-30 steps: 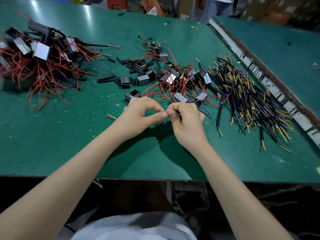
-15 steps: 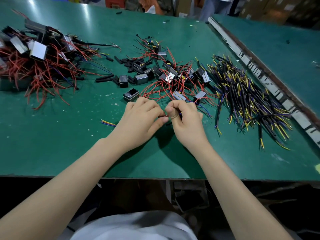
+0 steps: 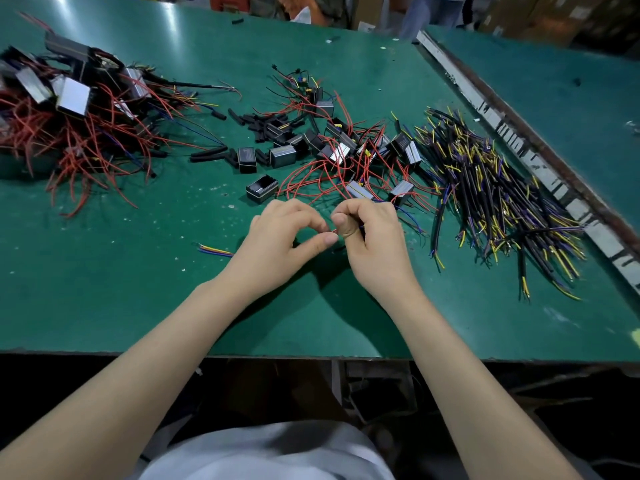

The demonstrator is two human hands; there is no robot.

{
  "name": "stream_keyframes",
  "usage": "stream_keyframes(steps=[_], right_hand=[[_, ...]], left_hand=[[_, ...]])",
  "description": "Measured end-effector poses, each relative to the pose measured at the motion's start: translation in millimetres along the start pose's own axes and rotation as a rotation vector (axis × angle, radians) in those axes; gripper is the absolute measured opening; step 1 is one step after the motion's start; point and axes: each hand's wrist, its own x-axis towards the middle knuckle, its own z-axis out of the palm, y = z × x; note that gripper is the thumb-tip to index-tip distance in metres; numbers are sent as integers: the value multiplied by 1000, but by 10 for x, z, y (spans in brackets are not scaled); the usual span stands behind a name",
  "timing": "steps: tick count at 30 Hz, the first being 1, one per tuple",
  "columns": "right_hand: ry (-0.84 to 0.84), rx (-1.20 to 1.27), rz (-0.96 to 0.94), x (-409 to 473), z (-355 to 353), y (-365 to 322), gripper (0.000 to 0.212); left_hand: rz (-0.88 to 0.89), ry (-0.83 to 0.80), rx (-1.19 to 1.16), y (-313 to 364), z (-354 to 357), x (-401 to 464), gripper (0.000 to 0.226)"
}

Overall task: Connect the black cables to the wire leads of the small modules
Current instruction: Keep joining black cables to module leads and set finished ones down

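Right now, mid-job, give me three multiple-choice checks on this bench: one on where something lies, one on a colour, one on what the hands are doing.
1. The pile of black cables lies:
A. right of the hands
B. left of the hands
C. off the table

2. Most module leads in the middle cluster are:
A. white
B. red
C. green

3. The left hand and right hand are:
A. flat on the table
B. apart, idle
C. pinching thin wires together

Key: 1 A, it spreads near the right edge strip; 2 B, red loops dominate; 3 C, fingertips meet over wire.
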Motion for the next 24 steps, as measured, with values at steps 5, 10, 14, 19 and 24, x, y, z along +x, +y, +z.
stream_keyframes(steps=[5, 10, 14, 19, 24], right_hand=[[1, 6, -2, 6, -6, 21, 15], [23, -15, -15, 23, -53, 59, 24], [-26, -148, -23, 35, -63, 158, 23], [-60, -236, -78, 24, -25, 210, 12], [-27, -272, -125, 13, 8, 179, 16]], left_hand=[[0, -64, -95, -15, -23, -9, 11], [-56, -40, -160, -16, -29, -32, 15], [-89, 90, -95, -30, -38, -40, 10], [-98, 129, 45, -70, -3, -40, 11], [-29, 182, 298, -89, 75, -57, 16]])
